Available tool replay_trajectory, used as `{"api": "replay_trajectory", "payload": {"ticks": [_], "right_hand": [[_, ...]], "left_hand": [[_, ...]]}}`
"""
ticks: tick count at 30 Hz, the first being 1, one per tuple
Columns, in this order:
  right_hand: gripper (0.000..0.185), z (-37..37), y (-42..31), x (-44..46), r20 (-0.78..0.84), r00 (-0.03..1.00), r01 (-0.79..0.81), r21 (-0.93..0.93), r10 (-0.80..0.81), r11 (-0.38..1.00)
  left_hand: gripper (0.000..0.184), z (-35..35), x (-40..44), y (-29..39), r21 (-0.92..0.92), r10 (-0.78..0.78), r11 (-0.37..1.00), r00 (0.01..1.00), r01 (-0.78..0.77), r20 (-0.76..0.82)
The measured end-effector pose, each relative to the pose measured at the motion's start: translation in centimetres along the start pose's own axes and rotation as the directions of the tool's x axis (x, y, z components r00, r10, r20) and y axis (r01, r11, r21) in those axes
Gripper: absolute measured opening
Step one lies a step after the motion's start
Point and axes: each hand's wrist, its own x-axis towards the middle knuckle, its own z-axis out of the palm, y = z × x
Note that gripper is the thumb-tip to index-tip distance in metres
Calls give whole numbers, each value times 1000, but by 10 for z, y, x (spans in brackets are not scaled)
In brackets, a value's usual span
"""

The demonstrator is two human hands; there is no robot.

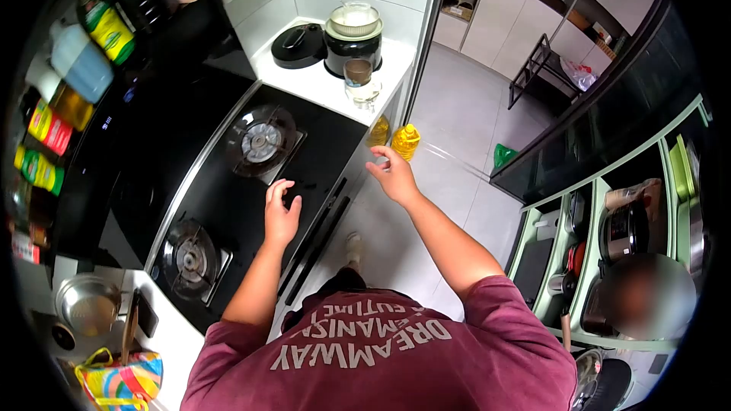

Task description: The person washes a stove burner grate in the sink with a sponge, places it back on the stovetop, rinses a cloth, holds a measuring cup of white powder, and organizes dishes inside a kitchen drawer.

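Observation:
My left hand (281, 215) is raised over the front edge of the black gas stove (312, 156), thumb and fingers apart, with nothing in it. To its right, my right hand (392, 173) hangs in the air above the floor, fingers loosely curled and apart, holding nothing. A bottle of yellow oil (406, 142) appears just beyond the right hand's fingertips, and the two look apart. Two burners sit on the stove: the far burner (263, 142) and the near burner (190, 259), with no pot on either.
A black cooker (352, 53) topped with bowls, a black lid (298, 44) and a glass (358, 76) stand on the white counter. Bottles (106, 27) line the left side. A metal pan (87, 304) lies at lower left. Green shelving (601, 198) holds cookware at right.

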Motion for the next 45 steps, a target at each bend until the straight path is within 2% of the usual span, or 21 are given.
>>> {"api": "replay_trajectory", "payload": {"ticks": [3, 7, 9, 13, 16, 21, 23, 24, 26, 27, 28, 29, 31, 32, 35, 36, 39, 44, 45], "right_hand": [[35, -8, 16, 54, -29, 1000, 9, 3, -9, 1000], [34, -24, 27, 133, -65, 997, -28, 41, 30, 999], [30, -40, 27, 166, -48, 997, -53, 44, 55, 998], [32, -73, 36, 220, -105, 994, -24, 80, 32, 996], [33, -83, 52, 256, -100, 993, -56, 134, 70, 989], [41, -83, 52, 337, -23, 997, -67, 56, 68, 996], [43, -84, 40, 377, -2, 1000, -10, -41, 10, 999], [47, -84, 39, 399, 10, 996, 90, -125, -89, 988], [54, -86, 32, 437, 41, 981, 194, -234, -190, 953], [56, -86, 30, 455, 62, 962, 273, -271, -267, 923], [68, -87, 32, 474, 145, 956, 283, -217, -256, 934], [73, -87, 33, 493, 195, 933, 346, -257, -302, 903], [82, -83, 42, 524, 291, 880, 460, -325, -375, 826], [99, -81, 42, 537, 373, 859, 460, -266, -350, 847], [109, -76, 44, 561, 506, 788, 484, -159, -349, 861], [115, -70, 55, 568, 527, 764, 525, -174, -372, 833], [116, -63, 57, 579, 568, 714, 564, -119, -410, 818], [115, -65, 49, 582, 485, 689, 624, -20, -538, 781], [115, -66, 44, 579, 459, 679, 641, 10, -573, 767]], "left_hand": [[32, 15, 38, -9, -5, -120, 993, 992, 120, 29], [32, 58, 127, -29, -105, -61, 993, 998, 60, -7], [30, 79, 175, -11, -170, -67, 984, 997, 58, -46], [34, 108, 257, 20, -188, 62, 981, 997, -53, 43], [40, 123, 299, 23, -235, 15, 972, 997, 3, 74], [45, 141, 352, 10, -308, -98, 944, 992, 118, 81], [46, 146, 372, 9, -275, -93, 956, 995, 99, 35], [46, 148, 383, 10, -247, -97, 964, 995, 99, 20], [43, 155, 404, 15, -244, -127, 962, 992, 121, -12], [42, 160, 411, 17, -150, -69, 987, 997, 63, -34], [40, 164, 422, 20, -49, -4, 999, 999, 2, -50], [39, 167, 435, 24, 59, 65, 996, 997, -62, -53], [38, 178, 457, 33, 156, 120, 982, 989, -106, -81], [44, 182, 467, 40, 214, 110, 972, 993, -97, -50], [59, 197, 494, 47, 385, 34, 922, 999, -45, 37], [64, 202, 500, 48, 438, 1, 898, 998, -27, 59], [72, 213, 514, 61, 511, -144, 858, 979, 52, 142], [71, 221, 507, 58, 407, -69, 912, 998, 58, 10], [72, 219, 504, 62, 326, -20, 945, 999, 28, -26]]}}
